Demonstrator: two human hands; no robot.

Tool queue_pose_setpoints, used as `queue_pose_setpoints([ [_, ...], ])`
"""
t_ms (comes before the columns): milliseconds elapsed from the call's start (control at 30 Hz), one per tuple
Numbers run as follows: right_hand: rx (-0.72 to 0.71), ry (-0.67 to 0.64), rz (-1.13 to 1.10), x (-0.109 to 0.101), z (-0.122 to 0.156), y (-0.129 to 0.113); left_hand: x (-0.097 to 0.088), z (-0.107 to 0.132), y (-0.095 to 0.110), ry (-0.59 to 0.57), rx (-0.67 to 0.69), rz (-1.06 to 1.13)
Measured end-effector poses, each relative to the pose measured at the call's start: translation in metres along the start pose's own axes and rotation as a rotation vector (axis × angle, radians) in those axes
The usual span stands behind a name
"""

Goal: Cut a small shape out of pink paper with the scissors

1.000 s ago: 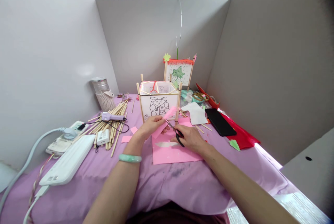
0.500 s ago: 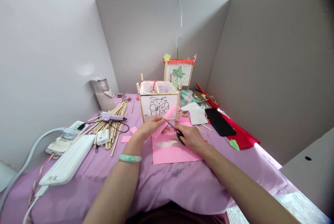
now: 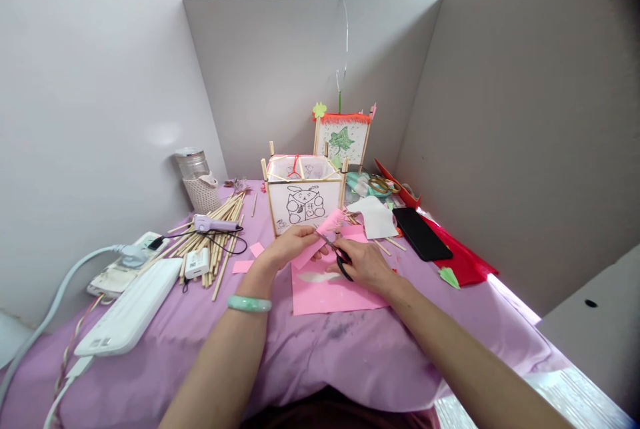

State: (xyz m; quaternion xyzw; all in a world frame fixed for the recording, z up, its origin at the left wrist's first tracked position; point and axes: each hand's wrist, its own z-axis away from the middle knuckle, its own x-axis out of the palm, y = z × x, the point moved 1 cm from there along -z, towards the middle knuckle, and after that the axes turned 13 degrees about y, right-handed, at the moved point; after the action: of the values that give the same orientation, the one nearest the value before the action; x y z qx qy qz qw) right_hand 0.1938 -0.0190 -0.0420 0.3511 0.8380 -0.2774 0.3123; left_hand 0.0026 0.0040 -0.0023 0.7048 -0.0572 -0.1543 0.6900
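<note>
The left hand (image 3: 293,247), a pale green bangle (image 3: 249,304) at its wrist, pinches a narrow strip of pink paper (image 3: 320,232), with the thumb on top and the fingers pressed together beneath. The right hand (image 3: 365,266) curls its fingers (image 3: 361,257) around the black-handled scissors (image 3: 342,264), their handles partly hidden, and the small blades meet the strip just beyond the left hand's grip. Both hands work over a larger pink paper sheet (image 3: 325,297) on a lilac cloth (image 3: 340,356), directly in front of a paper lantern (image 3: 304,204) with a stick frame and a drawn rabbit. Work this fine looks best done with the left hand close to the blades, keeping the strip taut, and the scissors moving in short, even snips. To the left lie loose wooden sticks (image 3: 215,257) and a purple glue gun (image 3: 215,223); to the right are a black phone (image 3: 421,234) and red paper (image 3: 465,264). A second lantern (image 3: 343,139), with a green leaf and a red fringed top, stands behind the first.
</note>
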Motion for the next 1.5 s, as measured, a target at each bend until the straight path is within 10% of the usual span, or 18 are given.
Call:
queue_pose_setpoints([
  [1500,0.022,0.017,0.007,-0.0016,-0.0011,-0.0011,-0.0044,-0.0059,-0.0053,0.096,-0.002,0.071],
])
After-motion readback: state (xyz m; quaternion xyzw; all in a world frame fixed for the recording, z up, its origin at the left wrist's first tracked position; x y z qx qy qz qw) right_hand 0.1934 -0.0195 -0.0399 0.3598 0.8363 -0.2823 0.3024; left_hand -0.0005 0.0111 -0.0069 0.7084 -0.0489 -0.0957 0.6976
